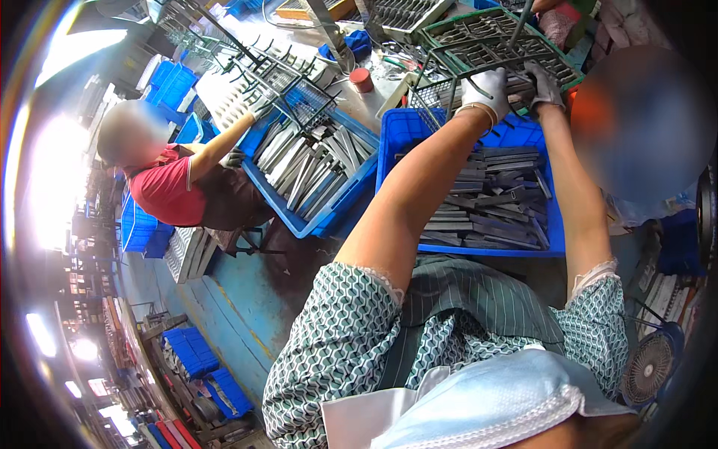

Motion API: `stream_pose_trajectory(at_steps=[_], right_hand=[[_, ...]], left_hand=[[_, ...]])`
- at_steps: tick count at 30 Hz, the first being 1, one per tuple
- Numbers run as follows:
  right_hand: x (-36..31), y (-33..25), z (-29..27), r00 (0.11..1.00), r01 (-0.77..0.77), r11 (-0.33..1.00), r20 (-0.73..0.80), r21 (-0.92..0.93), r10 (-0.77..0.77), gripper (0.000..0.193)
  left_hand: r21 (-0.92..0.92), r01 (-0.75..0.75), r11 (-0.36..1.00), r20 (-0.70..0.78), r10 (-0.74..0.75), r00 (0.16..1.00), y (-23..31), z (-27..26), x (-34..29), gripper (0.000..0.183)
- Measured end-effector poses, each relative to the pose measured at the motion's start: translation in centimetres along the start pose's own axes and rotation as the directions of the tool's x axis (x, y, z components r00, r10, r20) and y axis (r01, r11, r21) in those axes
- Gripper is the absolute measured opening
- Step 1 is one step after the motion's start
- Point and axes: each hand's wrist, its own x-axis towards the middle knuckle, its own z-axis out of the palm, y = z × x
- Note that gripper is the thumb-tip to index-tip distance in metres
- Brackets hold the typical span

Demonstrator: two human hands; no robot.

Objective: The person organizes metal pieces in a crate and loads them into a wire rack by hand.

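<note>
Both my hands reach to the far edge of a blue crate [490, 251] and wear pale work gloves. Between them lies a small bundle of grey metal bars [517, 88]. My left hand [486, 88] is closed at the bundle's left end, beside a dark wire rack [437, 96] with hooks. My right hand [544, 84] curls its fingers round the right end; its fingertips are partly hidden. Many loose grey bars [479, 198] lie in the crate below my forearms.
A green-rimmed tray [553, 49] of dark pieces stands beyond my hands. Left of me, a co-worker [168, 187] handles another wire rack [288, 90] over a blue crate [318, 224] of bars. A red tub [362, 80] sits on the table; a fan [649, 367] stands at lower right.
</note>
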Motion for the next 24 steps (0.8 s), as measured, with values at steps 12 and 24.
stream_pose_trajectory(at_steps=[12,24], right_hand=[[-3.3,-0.5,-1.5,0.96,-0.165,0.803,0.278,0.573,-0.001,0.022],[-24.6,-3.0,-7.6,0.825,0.053,0.781,0.413,0.623,-0.386,0.037]], left_hand=[[-0.059,-0.075,0.995,-0.041,0.073,0.996,2.2,0.2,-0.7,0.029],[0.19,-0.798,0.571,-0.349,0.8,0.489,9.6,-1.1,-10.4,0.023]])
